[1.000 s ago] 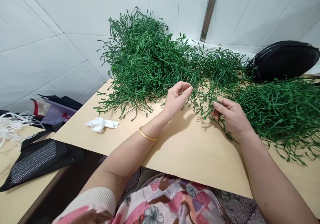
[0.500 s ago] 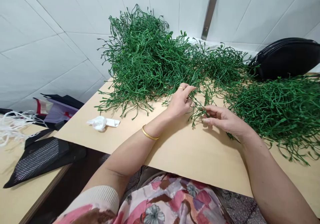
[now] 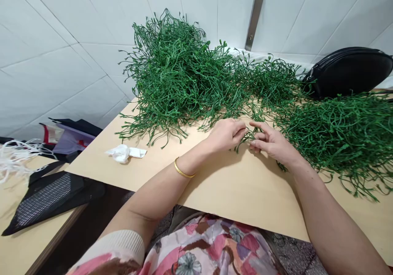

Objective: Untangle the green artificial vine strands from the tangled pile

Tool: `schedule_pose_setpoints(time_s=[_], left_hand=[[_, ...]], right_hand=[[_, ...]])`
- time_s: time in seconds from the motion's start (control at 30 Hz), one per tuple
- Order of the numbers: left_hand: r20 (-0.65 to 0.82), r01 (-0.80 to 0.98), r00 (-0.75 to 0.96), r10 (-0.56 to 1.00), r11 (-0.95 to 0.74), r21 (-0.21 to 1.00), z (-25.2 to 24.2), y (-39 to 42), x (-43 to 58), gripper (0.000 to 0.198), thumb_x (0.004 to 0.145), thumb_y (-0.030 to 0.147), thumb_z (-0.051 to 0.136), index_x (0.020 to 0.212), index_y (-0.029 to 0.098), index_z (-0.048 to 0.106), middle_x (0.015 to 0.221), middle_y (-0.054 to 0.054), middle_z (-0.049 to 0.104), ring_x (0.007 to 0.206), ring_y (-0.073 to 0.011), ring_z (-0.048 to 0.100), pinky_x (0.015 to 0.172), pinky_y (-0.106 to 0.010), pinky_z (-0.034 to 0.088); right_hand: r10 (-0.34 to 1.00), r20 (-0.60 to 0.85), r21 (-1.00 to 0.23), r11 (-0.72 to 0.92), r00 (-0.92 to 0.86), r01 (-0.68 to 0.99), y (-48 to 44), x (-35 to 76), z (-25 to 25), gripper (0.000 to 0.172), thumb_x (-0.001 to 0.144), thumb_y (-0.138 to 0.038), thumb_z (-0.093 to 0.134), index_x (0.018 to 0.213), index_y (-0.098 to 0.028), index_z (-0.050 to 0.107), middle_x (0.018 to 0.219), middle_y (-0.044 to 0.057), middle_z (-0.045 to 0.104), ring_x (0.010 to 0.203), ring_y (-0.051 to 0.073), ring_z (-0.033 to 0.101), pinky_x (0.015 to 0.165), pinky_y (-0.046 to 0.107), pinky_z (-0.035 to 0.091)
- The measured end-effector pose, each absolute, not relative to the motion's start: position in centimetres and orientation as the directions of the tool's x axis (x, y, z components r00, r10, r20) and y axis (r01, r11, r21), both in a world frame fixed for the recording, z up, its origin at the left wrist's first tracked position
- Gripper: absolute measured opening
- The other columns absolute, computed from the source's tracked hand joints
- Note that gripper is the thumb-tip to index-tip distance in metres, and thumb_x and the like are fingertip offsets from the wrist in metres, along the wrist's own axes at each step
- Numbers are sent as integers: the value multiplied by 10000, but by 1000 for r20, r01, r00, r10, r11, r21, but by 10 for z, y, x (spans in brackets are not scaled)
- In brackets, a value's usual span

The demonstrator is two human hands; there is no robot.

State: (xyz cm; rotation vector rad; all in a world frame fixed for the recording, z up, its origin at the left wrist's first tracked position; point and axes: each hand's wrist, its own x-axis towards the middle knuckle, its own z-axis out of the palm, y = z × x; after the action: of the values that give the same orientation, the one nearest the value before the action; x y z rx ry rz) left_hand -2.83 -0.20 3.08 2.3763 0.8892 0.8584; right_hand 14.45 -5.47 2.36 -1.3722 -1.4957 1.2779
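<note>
My left hand (image 3: 226, 134) and my right hand (image 3: 270, 141) meet at the middle of the tan table (image 3: 233, 185), fingers pinched on a small green plastic sprig (image 3: 248, 135) between them. A tall heap of green artificial sprigs (image 3: 175, 74) rises behind my left hand against the tiled wall. Another flatter heap of sprigs (image 3: 344, 131) spreads to the right of my right hand. A gold bangle sits on my left wrist.
A crumpled white tissue (image 3: 124, 152) lies on the table's left part. A black bag (image 3: 346, 71) stands at the back right. On a lower table to the left are black mesh fabric (image 3: 43, 199), white strands (image 3: 15, 158) and folded cloth (image 3: 67, 134).
Both hands have drawn together toward the table's middle. My left hand lowered from the big heap, my right hand slid left, and they now pinch one sprig between them.
</note>
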Motion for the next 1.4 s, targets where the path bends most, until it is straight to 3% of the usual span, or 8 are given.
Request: schedule_pose_setpoints(time_s=[0.13,0.33,0.47,0.57,0.73,0.87,1.1,1.4], left_hand=[[317,486,616,721,-665,567,28,-1,-25,326,819,312,452,528,177,509,493,-10,429,527,-122,354,583,-265,267],[188,435,560,807,-479,762,26,0,-25,181,769,305,506,700,155,578,584,18,523,572,-103,441,569,-238,313],[226,328,483,846,-414,849,28,3,-25,108,706,195,549,615,146,519,695,-11,571,873,-155,550,746,-263,396],[202,229,417,886,-318,920,32,4,-25,107,658,121,569,571,134,508,883,-65,610,1098,-190,497,837,-280,397],[-72,55,355,932,56,997,37,5,-25,47,620,83,583,665,100,585,1234,-76,516,590,-32,506,546,-218,396],[-77,10,331,940,78,997,34,6,-23,59,609,54,597,654,87,618,1155,-67,562,578,-13,482,524,-186,383],[-61,183,381,922,-11,983,24,7,-21,162,699,130,579,833,92,662,595,32,552,452,-31,432,503,-187,370],[-153,257,455,877,35,966,28,4,-22,148,721,143,588,839,89,659,547,14,582,435,-70,512,485,-214,433]], right_hand=[[989,-75,-936,-26,-127,352,-53,145,22,710,719,-264,592,1359,-162,302,578,-56,547,542,124,549,576,274,444],[996,61,-838,89,-70,538,-49,149,15,747,700,-261,599,1377,-190,293,744,-8,571,643,134,553,598,278,452],[986,146,-786,162,-75,596,-48,154,14,664,691,-273,610,1315,-200,394,972,63,576,802,166,562,716,324,474],[975,219,-777,201,-43,597,-44,160,13,563,712,-233,568,1262,-208,449,1038,80,571,896,186,546,767,344,471],[954,270,-836,166,128,523,-36,170,6,470,714,-198,526,1183,-190,509,1090,97,557,887,181,568,797,362,480],[943,268,-842,129,199,524,-35,172,6,383,682,-190,543,1063,-184,584,1039,85,598,873,185,580,803,371,487],[952,178,-886,45,249,462,-40,169,12,381,792,-343,499,1124,-165,554,591,-7,587,554,123,559,587,277,492],[951,91,-969,17,295,246,-38,164,16,196,748,-243,539,910,-165,619,669,0,596,539,83,564,518,212,471]])
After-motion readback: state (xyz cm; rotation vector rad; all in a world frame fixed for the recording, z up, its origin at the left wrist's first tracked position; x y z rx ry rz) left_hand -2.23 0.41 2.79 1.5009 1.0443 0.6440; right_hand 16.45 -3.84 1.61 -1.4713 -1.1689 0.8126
